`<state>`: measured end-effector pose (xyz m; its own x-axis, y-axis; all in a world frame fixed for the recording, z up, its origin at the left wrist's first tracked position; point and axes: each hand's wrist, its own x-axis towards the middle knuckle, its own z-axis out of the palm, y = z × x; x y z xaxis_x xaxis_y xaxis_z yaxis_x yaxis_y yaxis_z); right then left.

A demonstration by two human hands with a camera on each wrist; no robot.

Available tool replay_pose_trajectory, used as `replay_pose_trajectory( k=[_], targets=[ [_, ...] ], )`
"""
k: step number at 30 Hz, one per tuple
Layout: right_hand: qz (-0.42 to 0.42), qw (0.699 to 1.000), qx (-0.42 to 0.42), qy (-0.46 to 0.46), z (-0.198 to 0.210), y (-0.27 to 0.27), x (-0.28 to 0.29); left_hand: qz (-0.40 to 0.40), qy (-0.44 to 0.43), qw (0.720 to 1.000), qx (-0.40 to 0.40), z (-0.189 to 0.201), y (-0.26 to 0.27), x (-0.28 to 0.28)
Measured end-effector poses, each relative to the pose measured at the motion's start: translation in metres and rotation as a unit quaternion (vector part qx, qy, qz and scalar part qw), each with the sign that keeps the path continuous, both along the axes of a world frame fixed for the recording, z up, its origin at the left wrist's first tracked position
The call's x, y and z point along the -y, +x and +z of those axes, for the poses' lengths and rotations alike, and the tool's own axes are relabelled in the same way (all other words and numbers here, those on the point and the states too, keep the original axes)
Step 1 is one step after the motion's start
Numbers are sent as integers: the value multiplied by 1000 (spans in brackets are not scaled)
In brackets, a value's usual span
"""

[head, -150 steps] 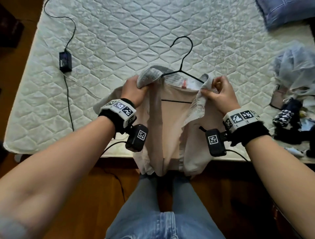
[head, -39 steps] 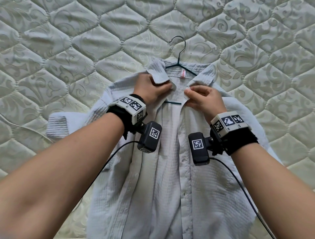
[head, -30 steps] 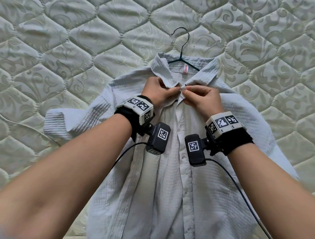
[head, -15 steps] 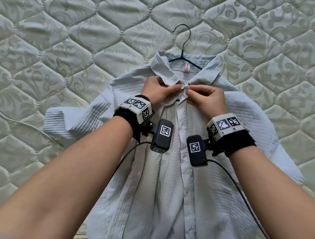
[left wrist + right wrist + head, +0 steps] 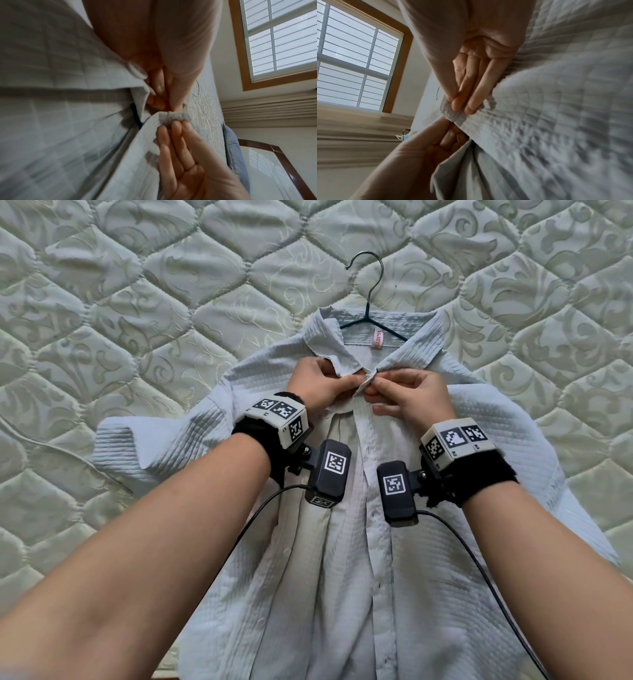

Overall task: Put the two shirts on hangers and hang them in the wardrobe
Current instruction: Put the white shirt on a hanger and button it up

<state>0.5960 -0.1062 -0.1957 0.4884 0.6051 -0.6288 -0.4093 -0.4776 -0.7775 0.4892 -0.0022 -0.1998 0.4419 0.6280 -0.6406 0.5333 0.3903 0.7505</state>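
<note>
A pale blue-grey textured shirt (image 5: pixel 428 542) lies flat on its back on the mattress (image 5: pixel 137 302). A black wire hanger (image 5: pixel 369 302) sits inside it, with the hook sticking out past the collar. My left hand (image 5: pixel 351 381) pinches the left front edge just under the collar. My right hand (image 5: pixel 375 383) pinches the right front edge against it, so the two edges meet at the neck. In the left wrist view my left hand's fingers (image 5: pixel 158 86) hold one edge of the shirt (image 5: pixel 51 121). In the right wrist view my right fingertips (image 5: pixel 462 105) squeeze bunched cloth (image 5: pixel 455 115). No second shirt is in view.
The quilted mattress fills the head view around the shirt. A thin cable (image 5: pixel 51 446) runs across it at the left. The wrist views show a window with blinds (image 5: pixel 283 40), curtains (image 5: pixel 351 128) and a blue pillow (image 5: pixel 231 142) at the bed's far end.
Five seconds ago the shirt hung over the bed's edge with my hands apart on its collar. Now it lies flat, and my hands have closed together at the neck.
</note>
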Motion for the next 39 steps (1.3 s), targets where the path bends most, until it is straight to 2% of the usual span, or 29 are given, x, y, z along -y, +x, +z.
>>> replay_pose_trajectory(
  k=[2,6,10,17,24,32,35,39],
  targets=[
    [23,999,20,-25,-1,-1,-1,-14,-6,1000,12,1,0,6],
    [37,996,58,-59,-5,-10,-4,17,-47,996,68,3,2,13],
    [28,995,60,-68,-6,-12,-6,-38,-10,998,50,8,2,10],
    [99,991,75,-55,-4,-3,2,-7,2,999,40,-4,9,15],
    [43,996,53,-55,-7,0,-3,-48,84,995,30,-12,10,13],
    [22,997,32,-67,-6,-4,-4,-91,75,992,39,-13,7,12],
    [35,996,54,-53,-9,-5,-2,-98,61,993,38,-13,7,10],
    [67,989,121,-51,-14,-6,1,-128,94,987,14,-14,8,8]
  ],
)
